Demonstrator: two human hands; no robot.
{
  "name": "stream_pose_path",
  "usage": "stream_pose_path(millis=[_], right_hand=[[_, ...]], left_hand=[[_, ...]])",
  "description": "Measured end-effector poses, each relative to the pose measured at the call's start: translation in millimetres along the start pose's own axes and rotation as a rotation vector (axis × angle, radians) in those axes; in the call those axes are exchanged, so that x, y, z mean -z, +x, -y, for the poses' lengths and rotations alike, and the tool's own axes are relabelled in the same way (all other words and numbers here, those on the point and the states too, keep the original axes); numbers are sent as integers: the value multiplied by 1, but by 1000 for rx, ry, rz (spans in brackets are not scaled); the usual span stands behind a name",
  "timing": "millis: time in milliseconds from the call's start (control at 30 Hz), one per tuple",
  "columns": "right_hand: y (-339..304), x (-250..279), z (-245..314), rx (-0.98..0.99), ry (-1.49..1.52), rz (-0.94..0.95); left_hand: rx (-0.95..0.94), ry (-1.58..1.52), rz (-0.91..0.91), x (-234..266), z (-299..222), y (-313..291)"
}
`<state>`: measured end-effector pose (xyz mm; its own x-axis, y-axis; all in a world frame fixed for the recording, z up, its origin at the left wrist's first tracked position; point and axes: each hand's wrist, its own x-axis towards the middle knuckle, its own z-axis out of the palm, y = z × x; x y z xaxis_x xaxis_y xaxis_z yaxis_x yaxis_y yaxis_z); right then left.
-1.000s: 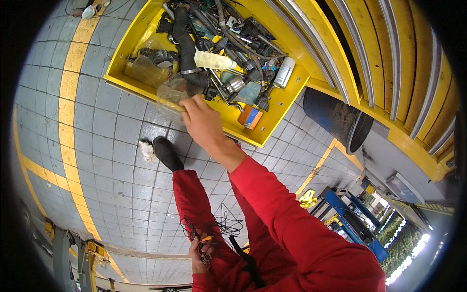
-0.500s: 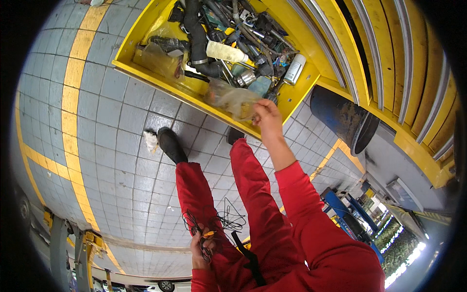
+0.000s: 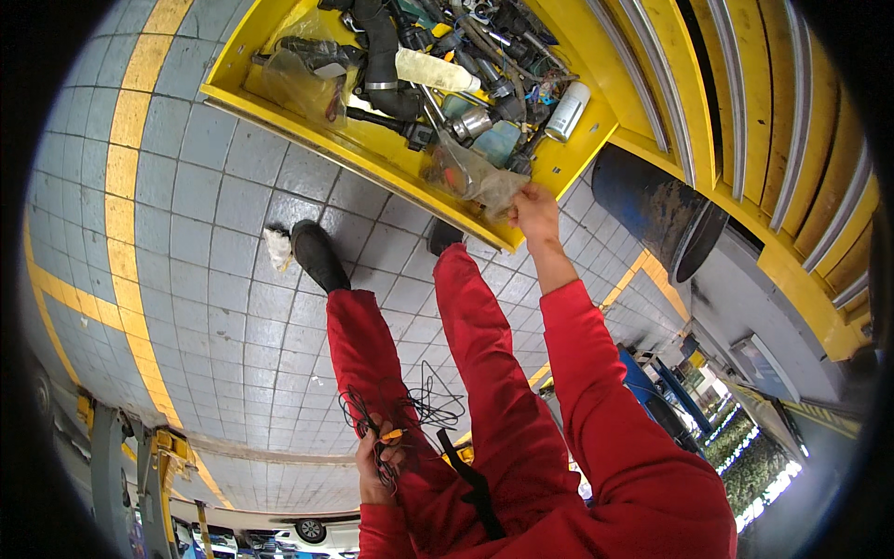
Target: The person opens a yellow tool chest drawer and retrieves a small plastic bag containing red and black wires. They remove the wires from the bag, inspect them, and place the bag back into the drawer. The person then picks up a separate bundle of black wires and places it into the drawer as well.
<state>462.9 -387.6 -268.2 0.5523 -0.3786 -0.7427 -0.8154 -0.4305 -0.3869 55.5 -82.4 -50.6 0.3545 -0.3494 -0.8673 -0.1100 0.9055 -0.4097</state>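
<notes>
My right hand (image 3: 535,214) pinches the edge of a clear plastic bag (image 3: 498,189) at the near right corner of an open yellow drawer (image 3: 326,130). Something reddish shows inside the bag. Down by my left thigh, my left hand (image 3: 380,455) is closed around a tangle of thin black wire (image 3: 436,402) with an orange piece (image 3: 391,436) on it. Around the bag in the drawer lie a white spray can (image 3: 567,112), a cream plastic bottle (image 3: 436,70), a thick black hose (image 3: 377,56) and a metal cylindrical part (image 3: 472,123).
A second clear bag (image 3: 303,84) lies at the drawer's left end. More yellow drawers (image 3: 745,121) rise at the right, above a dark blue barrel (image 3: 652,210). A crumpled white rag (image 3: 278,248) is on the tiled floor beside my left shoe (image 3: 318,254).
My right hand has moved slightly right and toward me, drawing the bag along the drawer's near wall. My left hand still grips the wire. The view has shifted a little.
</notes>
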Motion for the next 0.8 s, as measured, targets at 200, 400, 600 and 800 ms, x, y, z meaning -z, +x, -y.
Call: stream_pose_path(millis=[200, 400, 600, 800], right_hand=[[-1, -2, 5, 571, -395, -417], [-47, -8, 76, 901, -364, -454], [-65, -65, 97, 733, -811, -82], [2, -47, 65, 452, -909, 51]], left_hand=[[-6, -4, 18, 3, 1, 1], [-15, -6, 9, 5, 1, 1], [-17, 2, 33, 9, 1, 2], [-12, -11, 35, 13, 0, 1]])
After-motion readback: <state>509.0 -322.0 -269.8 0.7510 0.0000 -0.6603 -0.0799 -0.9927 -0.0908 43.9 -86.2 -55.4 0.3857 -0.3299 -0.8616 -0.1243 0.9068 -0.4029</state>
